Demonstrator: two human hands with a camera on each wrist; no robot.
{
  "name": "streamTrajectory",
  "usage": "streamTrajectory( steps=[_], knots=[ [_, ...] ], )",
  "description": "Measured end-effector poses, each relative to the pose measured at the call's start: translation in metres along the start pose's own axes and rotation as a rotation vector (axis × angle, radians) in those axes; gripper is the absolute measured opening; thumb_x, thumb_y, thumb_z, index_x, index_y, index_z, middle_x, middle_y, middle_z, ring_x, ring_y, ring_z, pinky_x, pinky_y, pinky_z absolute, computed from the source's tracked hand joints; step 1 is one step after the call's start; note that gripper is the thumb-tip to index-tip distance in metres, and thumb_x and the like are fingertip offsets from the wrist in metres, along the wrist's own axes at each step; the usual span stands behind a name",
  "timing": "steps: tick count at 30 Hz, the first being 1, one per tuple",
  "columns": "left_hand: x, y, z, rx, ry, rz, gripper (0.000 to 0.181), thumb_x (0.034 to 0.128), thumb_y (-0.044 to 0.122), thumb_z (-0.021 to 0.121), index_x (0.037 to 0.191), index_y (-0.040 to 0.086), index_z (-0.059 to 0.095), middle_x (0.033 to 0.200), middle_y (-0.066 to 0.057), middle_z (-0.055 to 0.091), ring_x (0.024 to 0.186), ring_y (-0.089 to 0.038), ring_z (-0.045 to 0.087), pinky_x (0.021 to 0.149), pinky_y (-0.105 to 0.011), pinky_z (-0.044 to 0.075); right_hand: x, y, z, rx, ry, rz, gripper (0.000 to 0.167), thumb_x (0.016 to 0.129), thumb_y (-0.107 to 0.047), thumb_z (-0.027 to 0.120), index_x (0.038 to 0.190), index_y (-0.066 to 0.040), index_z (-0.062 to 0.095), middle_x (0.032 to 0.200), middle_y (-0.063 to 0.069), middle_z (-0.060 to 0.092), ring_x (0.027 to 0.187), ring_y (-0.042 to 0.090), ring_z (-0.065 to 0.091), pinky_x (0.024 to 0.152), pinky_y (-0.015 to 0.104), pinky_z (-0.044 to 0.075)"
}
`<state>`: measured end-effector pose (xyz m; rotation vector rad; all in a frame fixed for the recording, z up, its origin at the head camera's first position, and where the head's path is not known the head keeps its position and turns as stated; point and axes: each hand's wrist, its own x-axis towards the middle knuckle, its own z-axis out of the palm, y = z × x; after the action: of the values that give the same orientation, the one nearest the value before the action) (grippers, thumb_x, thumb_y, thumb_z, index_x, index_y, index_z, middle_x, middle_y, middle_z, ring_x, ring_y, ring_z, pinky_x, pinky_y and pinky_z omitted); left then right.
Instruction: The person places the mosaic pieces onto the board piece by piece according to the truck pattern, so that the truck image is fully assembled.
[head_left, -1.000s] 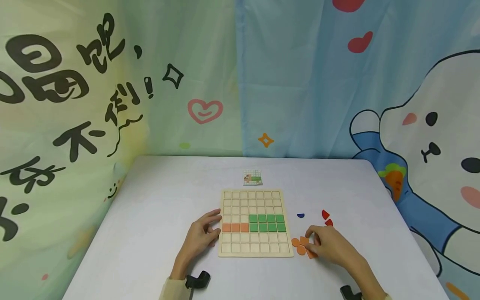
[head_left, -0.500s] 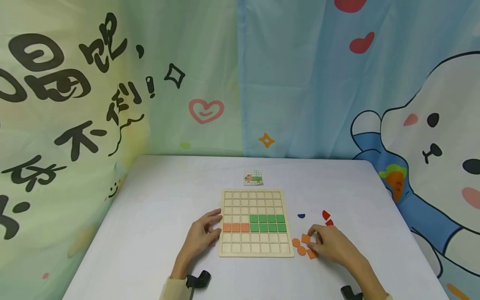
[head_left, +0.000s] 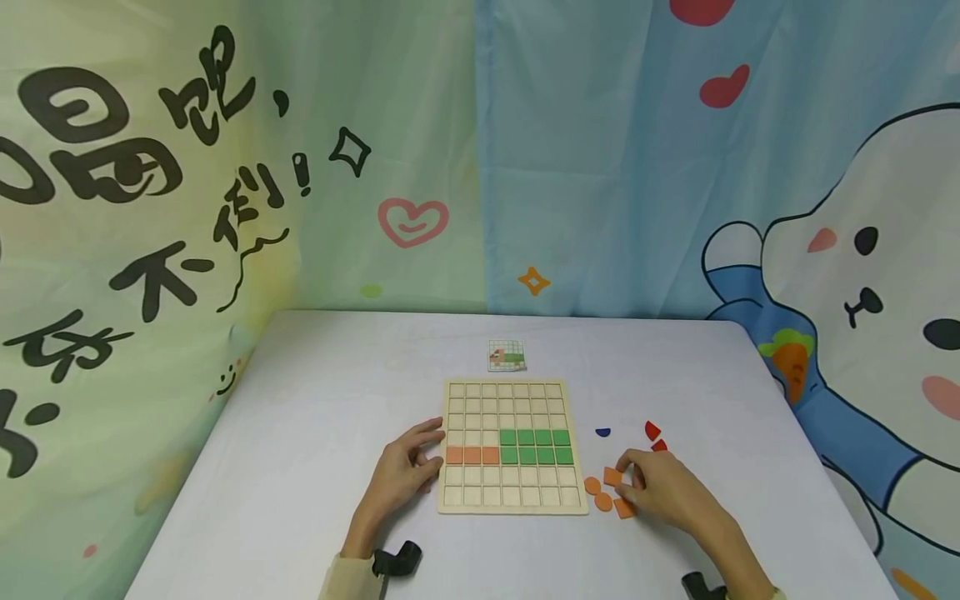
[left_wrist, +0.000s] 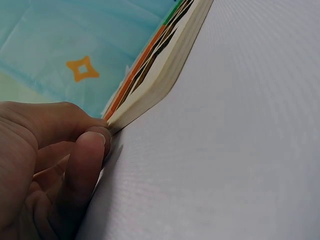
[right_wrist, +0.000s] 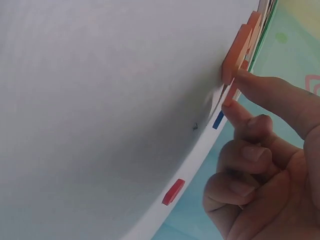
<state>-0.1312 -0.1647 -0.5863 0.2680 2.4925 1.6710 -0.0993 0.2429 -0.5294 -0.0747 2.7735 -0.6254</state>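
The left hand (head_left: 403,471) touches the left edge of a wooden grid board (head_left: 510,509) with its fingertips and thumb; in the left wrist view this hand (left_wrist: 55,160) meets the board's side (left_wrist: 150,97). Green squares (head_left: 526,456) and a row of orange-red squares (head_left: 472,456) lie in the grid. Right of the board, the right hand (head_left: 663,487) has its index finger at one orange square (head_left: 611,477) and its thumb at another (head_left: 623,509). The right wrist view shows this hand (right_wrist: 270,170) with thumb and index finger apart, the other fingers curled.
Two orange discs (head_left: 592,486) lie between the board and the right hand. A blue half-disc (head_left: 603,432) and two red pieces (head_left: 652,430) are farther back. A small picture card (head_left: 507,356) lies behind the board on the white table (head_left: 360,358).
The upper orange square has shifted slightly away from the orange discs, up and to the right, along with the right index finger. The left hand has stayed at the board.
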Motion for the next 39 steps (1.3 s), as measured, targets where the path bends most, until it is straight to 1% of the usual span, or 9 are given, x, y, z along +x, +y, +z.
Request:
streamTrajectory(
  steps=[3, 10, 18, 20, 26, 32, 36, 39],
  knots=[
    [0.000, 0.000, 0.000, -0.001, 0.000, 0.003, 0.044, 0.0933, -0.002, 0.074, 0.137, -0.001, 0.068, 0.159, -0.012, 0.056, 0.054, -0.007, 0.060, 0.050, -0.020, 0.048, 0.000, -0.001, -0.001, -0.001, 0.005, -0.002, 0.024, 0.088, -0.022, 0.085, 0.108, -0.011, 0.076, 0.067, -0.001, 0.052, 0.064, 0.014, 0.049, 0.056, 0.022, 0.035],
    [0.000, 0.000, 0.000, -0.003, 0.000, 0.004, 0.044, 0.0933, -0.002, 0.074, 0.137, -0.002, 0.068, 0.159, -0.013, 0.056, 0.054, -0.008, 0.060, 0.050, -0.020, 0.047, 0.000, -0.007, -0.003, 0.034, 0.019, -0.042, 0.026, 0.089, -0.022, 0.084, 0.111, -0.013, 0.076, 0.066, -0.002, 0.051, 0.060, 0.012, 0.046, 0.054, 0.022, 0.033],
    [0.000, 0.001, 0.000, -0.003, 0.002, -0.001, 0.043, 0.0933, -0.002, 0.073, 0.136, -0.002, 0.068, 0.159, -0.013, 0.056, 0.054, -0.007, 0.059, 0.050, -0.020, 0.048, 0.006, -0.027, -0.004, 0.056, 0.011, -0.068, 0.025, 0.089, -0.017, 0.079, 0.113, -0.012, 0.076, 0.065, -0.003, 0.051, 0.057, 0.011, 0.047, 0.051, 0.021, 0.034],
    [0.000, 0.000, 0.000, 0.000, 0.002, 0.001, 0.043, 0.0934, -0.002, 0.073, 0.136, -0.002, 0.068, 0.159, -0.013, 0.056, 0.054, -0.007, 0.059, 0.050, -0.020, 0.048, 0.008, -0.033, -0.004, 0.057, 0.015, -0.087, 0.023, 0.090, -0.018, 0.079, 0.112, -0.012, 0.076, 0.065, -0.003, 0.051, 0.056, 0.010, 0.046, 0.050, 0.021, 0.033],
    [0.000, -0.001, 0.001, 0.008, 0.006, -0.005, 0.043, 0.0935, -0.002, 0.073, 0.137, -0.001, 0.068, 0.159, -0.011, 0.056, 0.054, -0.007, 0.059, 0.049, -0.020, 0.048, 0.017, -0.050, -0.001, 0.060, 0.030, -0.183, 0.023, 0.091, -0.020, 0.082, 0.111, -0.010, 0.076, 0.063, -0.006, 0.050, 0.056, 0.005, 0.043, 0.052, 0.020, 0.032],
    [0.000, 0.000, 0.001, 0.011, 0.003, 0.001, 0.044, 0.0935, -0.002, 0.073, 0.137, -0.001, 0.068, 0.159, -0.010, 0.057, 0.053, -0.007, 0.059, 0.048, -0.020, 0.046, 0.027, -0.064, 0.005, 0.089, 0.016, -0.272, 0.023, 0.093, -0.020, 0.079, 0.113, -0.008, 0.075, 0.061, -0.009, 0.048, 0.056, 0.002, 0.041, 0.055, 0.019, 0.034],
    [0.000, -0.002, 0.000, 0.001, 0.001, 0.003, 0.043, 0.0937, -0.002, 0.074, 0.136, 0.000, 0.069, 0.159, -0.010, 0.056, 0.053, -0.007, 0.058, 0.048, -0.019, 0.046, 0.033, -0.077, 0.010, 0.087, 0.014, -0.280, 0.024, 0.093, -0.019, 0.080, 0.113, -0.008, 0.075, 0.062, -0.008, 0.048, 0.058, 0.003, 0.041, 0.055, 0.019, 0.034],
    [0.000, -0.002, 0.000, -0.008, 0.001, 0.000, 0.043, 0.0939, -0.002, 0.074, 0.136, 0.000, 0.069, 0.159, -0.011, 0.056, 0.053, -0.007, 0.058, 0.048, -0.019, 0.046, 0.039, -0.088, 0.014, 0.075, 0.021, -0.304, 0.023, 0.093, -0.019, 0.080, 0.113, -0.009, 0.076, 0.061, -0.008, 0.048, 0.057, 0.003, 0.041, 0.054, 0.019, 0.033]
  ],
)
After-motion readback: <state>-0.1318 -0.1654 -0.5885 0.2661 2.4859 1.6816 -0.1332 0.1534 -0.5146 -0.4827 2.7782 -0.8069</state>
